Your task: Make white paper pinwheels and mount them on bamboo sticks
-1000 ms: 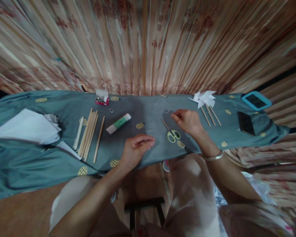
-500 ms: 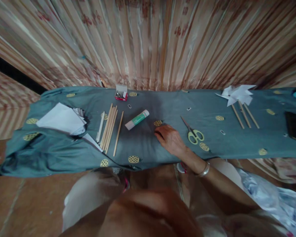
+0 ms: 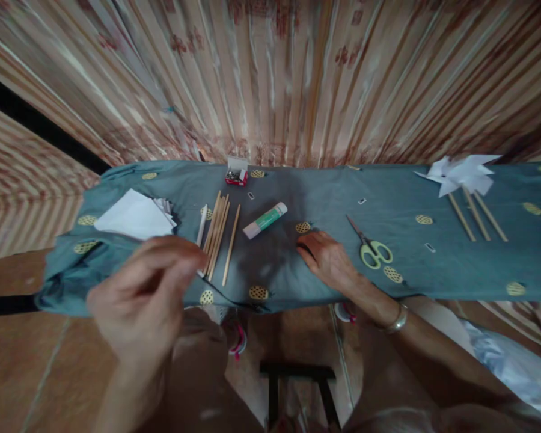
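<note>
My left hand is raised over the table's near left part, slightly blurred. Its fingers are loosely curled, with nothing visible between thumb and index finger. Just beyond it lie several thin wooden sticks, with one more stick apart on their right and a white pen-like stick on their left. Resting on the cloth, my right hand has its fingers curled together; whatever they may hold is hidden. A green and white glue stick lies between the hands. Scissors with light green handles lie right of my right hand.
A stack of white paper is at the left. A small open red box of metal bits stands at the back. White paper pinwheels on sticks lie at the far right. The teal cloth covers the narrow table before a curtain.
My left hand has moved from the bottom middle, close to the camera, leftward and forward towards the sticks. My right hand stays on the cloth. The view has shifted left.
</note>
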The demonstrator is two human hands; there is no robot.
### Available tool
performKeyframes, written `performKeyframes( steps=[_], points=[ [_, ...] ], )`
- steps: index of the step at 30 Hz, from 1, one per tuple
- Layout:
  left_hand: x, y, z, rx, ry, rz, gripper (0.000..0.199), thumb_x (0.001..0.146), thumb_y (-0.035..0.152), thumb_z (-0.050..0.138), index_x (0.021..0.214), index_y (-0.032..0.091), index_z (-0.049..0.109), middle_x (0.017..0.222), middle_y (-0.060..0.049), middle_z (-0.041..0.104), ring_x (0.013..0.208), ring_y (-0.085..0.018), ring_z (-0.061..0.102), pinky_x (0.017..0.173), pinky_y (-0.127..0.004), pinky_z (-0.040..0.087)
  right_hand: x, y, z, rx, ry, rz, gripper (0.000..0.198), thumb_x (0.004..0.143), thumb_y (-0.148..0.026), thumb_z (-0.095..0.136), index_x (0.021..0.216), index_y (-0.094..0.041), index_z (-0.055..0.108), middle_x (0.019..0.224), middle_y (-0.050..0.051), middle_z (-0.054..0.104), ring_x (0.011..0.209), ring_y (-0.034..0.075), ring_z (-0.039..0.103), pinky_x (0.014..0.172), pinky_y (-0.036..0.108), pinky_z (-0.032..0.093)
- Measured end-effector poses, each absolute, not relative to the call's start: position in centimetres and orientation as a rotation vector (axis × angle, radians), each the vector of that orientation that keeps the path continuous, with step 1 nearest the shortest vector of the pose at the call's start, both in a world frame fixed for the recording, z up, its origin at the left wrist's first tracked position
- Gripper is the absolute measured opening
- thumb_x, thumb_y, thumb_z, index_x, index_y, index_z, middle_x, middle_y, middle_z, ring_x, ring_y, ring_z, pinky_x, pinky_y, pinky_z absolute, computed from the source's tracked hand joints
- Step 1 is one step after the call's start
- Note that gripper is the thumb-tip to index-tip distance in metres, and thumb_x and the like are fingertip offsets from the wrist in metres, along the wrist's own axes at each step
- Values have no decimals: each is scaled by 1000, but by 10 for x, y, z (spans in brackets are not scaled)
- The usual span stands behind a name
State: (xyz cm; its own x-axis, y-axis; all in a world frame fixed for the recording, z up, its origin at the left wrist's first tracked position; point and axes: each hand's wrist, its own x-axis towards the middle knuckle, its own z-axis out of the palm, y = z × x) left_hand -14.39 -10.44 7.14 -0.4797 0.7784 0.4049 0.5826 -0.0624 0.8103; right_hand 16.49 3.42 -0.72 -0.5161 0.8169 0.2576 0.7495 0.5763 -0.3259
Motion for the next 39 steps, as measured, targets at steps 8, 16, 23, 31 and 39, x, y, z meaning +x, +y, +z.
performKeyframes(
  steps=[8,16,23,31,39],
  points=[
    [-204,15,50,1673,2427,1200,20,74,25,77,92,17,74,115,-9,70,120,-28,58,110,-44,40,167,33,-6,-1237,-2429,249,16,97,-24,52,101,-18,67,97,10,74,93,28,66,86,43,55],
    [-212,16,33,1635,2493,912,28,79,26,73,104,15,71,119,-10,67,115,-26,57,105,-38,43,168,31,-5,-1220,-2467,221,17,96,-22,54,105,-15,67,100,11,75,93,29,68,88,44,56],
    [-213,17,34,1616,2553,863,28,80,28,71,104,14,73,111,-10,70,108,-26,60,100,-36,44,168,31,-4,-1228,-2455,249,18,96,-22,54,106,-16,67,100,11,75,95,29,68,89,45,57],
    [-212,10,38,1641,2588,771,34,90,32,54,109,13,74,112,-10,76,100,-24,68,85,-28,46,169,31,-6,-1232,-2454,251,17,96,-23,54,105,-16,67,101,11,75,94,29,67,89,45,56],
    [-200,8,56,1671,2731,457,39,93,31,49,117,10,73,118,-15,75,105,-30,69,80,-31,43,169,30,-6,-1240,-2440,271,18,96,-23,54,107,-17,67,102,11,74,96,29,66,89,45,55]
  ],
)
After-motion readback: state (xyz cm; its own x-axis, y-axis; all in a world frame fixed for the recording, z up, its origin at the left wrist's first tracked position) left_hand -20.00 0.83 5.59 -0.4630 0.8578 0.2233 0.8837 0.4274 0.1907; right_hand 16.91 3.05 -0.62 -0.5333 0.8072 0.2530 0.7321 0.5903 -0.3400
